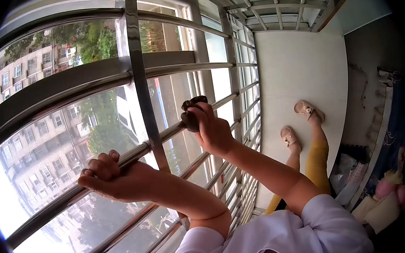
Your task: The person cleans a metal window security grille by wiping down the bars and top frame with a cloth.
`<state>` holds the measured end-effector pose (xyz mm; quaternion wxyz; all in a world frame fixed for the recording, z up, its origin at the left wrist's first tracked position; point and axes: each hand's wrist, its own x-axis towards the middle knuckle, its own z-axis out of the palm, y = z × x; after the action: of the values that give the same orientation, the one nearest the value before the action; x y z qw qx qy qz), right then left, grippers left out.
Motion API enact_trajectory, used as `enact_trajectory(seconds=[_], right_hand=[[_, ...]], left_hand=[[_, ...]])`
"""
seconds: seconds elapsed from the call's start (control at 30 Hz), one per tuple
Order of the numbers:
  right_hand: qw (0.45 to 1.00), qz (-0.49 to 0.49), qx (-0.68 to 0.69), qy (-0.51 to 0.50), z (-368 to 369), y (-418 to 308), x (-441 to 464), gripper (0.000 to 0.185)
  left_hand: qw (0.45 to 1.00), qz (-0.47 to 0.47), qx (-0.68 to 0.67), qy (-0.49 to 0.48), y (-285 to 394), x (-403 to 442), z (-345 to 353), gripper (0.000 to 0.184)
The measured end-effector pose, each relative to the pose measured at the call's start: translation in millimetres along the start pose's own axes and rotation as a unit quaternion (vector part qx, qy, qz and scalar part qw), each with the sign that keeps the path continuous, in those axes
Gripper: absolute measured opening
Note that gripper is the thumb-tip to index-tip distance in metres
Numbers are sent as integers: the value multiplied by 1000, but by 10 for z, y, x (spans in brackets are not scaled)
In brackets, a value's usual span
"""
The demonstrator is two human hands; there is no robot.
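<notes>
My left hand (114, 178) is wrapped round a shiny metal bar (135, 153) of the window grille, its fingers curled over the top. Farther along that same bar, my right hand (212, 133) grips a crumpled dark brown cloth (192, 114) and presses it against the metal. Part of the cloth is hidden behind the fingers. Between the two hands a flat upright strip (142, 83) of the grille crosses the bar.
More grille bars (186, 68) run above and below. Beyond them are trees (96, 39) and a brick building (32, 135). My sandalled feet (306, 110) stand on a pale tiled floor (297, 66). At right lie bags (349, 172) and other items.
</notes>
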<state>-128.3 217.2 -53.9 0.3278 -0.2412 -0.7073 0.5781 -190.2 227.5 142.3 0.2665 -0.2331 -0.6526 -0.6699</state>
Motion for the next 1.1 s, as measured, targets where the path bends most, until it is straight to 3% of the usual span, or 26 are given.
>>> enact_trajectory(seconds=[0.13, 0.4, 0.57, 0.67, 0.77, 0.87, 1.1], right_hand=[[998, -11, -26, 61, 162, 527, -115, 50], [986, 104, -72, 113, 485, 1367, -390, 49], [973, 186, -135, -13, 356, 2070, -426, 53], [973, 187, -129, -29, 366, 2110, -439, 55], [961, 251, -110, -37, 351, 1920, -337, 54], [986, 155, -66, 10, 346, 1537, -248, 41], [998, 1, 59, -37, -94, -361, 88, 62]], left_hand=[[999, -11, -33, -2, -18, 2, -13, 32], [994, -18, -93, -55, -36, 36, -123, 25], [993, -11, -93, -71, -38, 33, -141, 23], [991, -17, -107, -82, -41, 33, -164, 26], [987, -27, -136, -75, -62, 34, -136, 26], [994, -12, -102, -43, -68, 14, -109, 26], [998, 10, -63, -14, -75, -31, -39, 35]])
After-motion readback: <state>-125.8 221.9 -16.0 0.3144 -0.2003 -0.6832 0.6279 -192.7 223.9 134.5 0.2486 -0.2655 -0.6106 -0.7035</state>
